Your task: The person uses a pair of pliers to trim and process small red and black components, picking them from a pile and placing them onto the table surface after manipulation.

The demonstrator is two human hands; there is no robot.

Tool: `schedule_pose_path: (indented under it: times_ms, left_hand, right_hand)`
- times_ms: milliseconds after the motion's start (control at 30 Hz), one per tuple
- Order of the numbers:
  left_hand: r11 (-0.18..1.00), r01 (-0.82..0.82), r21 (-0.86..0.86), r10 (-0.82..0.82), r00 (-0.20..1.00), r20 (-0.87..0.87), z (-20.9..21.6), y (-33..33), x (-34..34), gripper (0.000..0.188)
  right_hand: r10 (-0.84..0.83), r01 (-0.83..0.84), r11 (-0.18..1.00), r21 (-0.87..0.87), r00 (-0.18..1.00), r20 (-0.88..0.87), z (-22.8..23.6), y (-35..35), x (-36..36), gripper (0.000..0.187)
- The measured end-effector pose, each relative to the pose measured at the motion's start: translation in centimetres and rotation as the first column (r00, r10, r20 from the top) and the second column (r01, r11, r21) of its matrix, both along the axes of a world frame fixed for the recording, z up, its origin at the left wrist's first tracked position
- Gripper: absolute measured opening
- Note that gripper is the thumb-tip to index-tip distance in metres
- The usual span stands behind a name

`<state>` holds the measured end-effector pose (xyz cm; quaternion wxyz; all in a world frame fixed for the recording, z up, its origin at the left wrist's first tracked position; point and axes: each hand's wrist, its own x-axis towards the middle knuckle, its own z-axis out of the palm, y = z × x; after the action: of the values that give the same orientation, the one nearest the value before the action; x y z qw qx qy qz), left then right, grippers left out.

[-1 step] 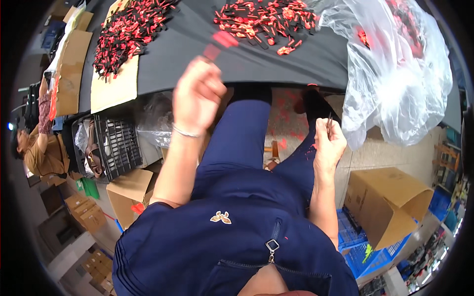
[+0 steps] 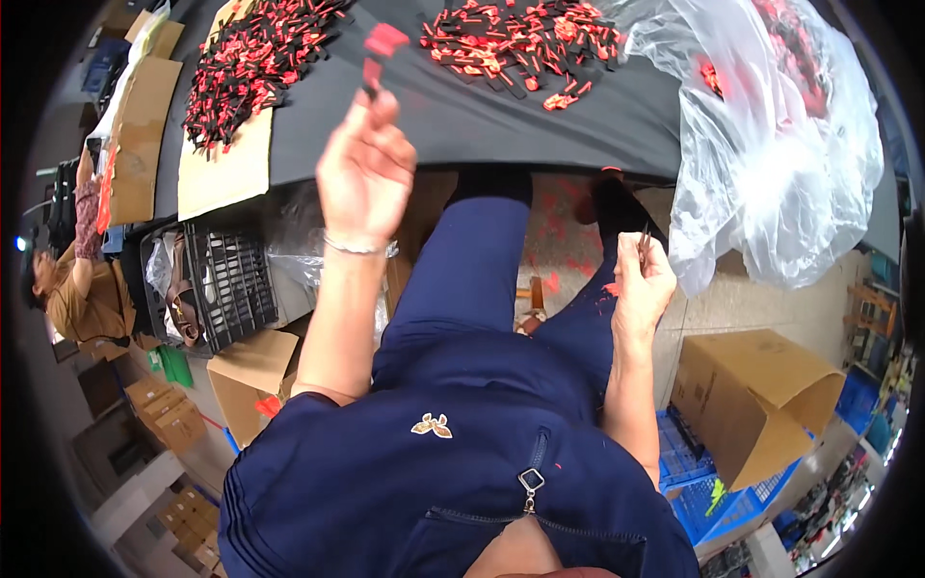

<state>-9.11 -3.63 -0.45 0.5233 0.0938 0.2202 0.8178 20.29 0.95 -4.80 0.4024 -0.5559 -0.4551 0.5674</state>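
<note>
My left hand (image 2: 369,178) is raised at the near edge of the dark-covered table, its thumb and fingertips pinching a small red-and-black strip (image 2: 373,73). The strip's red end is smeared by motion. To its left lies a heap of red-and-black strips (image 2: 258,67), partly on cardboard; a second heap (image 2: 520,43) is to its right. My right hand (image 2: 644,289) is closed low over my right thigh, around a small dark pointed metal tool (image 2: 645,241). Its fingers hide most of this tool.
A clear plastic bag (image 2: 771,164) with red-and-black pieces hangs over the table's right side. Below it, a cardboard box (image 2: 752,395) stands on a blue crate (image 2: 718,506). A black crate (image 2: 231,289) is left of my legs. Another person (image 2: 92,289) is at far left.
My left hand has moved up and slightly left, carrying the red-and-black strip between the two heaps. My right hand stays where it was.
</note>
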Motion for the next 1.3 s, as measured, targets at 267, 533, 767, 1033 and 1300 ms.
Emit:
schedule_pose_path:
  times_ms: [267,533,767,1033,1300]
  left_hand:
    - [0.797,-0.597,-0.085,-0.156,-0.067,-0.986,-1.4,6.0,-1.7,0.021]
    - [0.815,-0.574,0.08,-0.258,-0.483,-0.837,-3.0,8.8,-2.7,0.014]
    - [0.818,-0.575,0.011,-0.347,-0.51,-0.787,-2.4,8.8,-3.5,0.019]
    - [0.839,-0.536,-0.092,-0.344,-0.39,-0.854,-1.6,8.3,-3.5,0.016]
    - [0.807,-0.315,-0.5,-0.365,0.4,-0.841,0.4,7.7,-0.7,0.021]
  right_hand:
    - [0.089,-0.088,0.996,-0.019,0.996,0.018,-0.2,-0.6,-0.9,0.011]
    - [0.067,-0.067,0.998,0.002,0.997,0.039,-1.2,-0.6,-0.2,0.01]
    - [0.069,-0.07,0.997,0.016,0.997,0.042,-1.3,-0.8,-0.5,0.008]
    - [0.089,-0.088,0.996,-0.009,0.996,0.032,-1.6,-1.0,0.0,0.011]
    - [0.031,-0.034,0.999,0.023,0.993,0.113,0.3,-0.2,0.0,0.01]
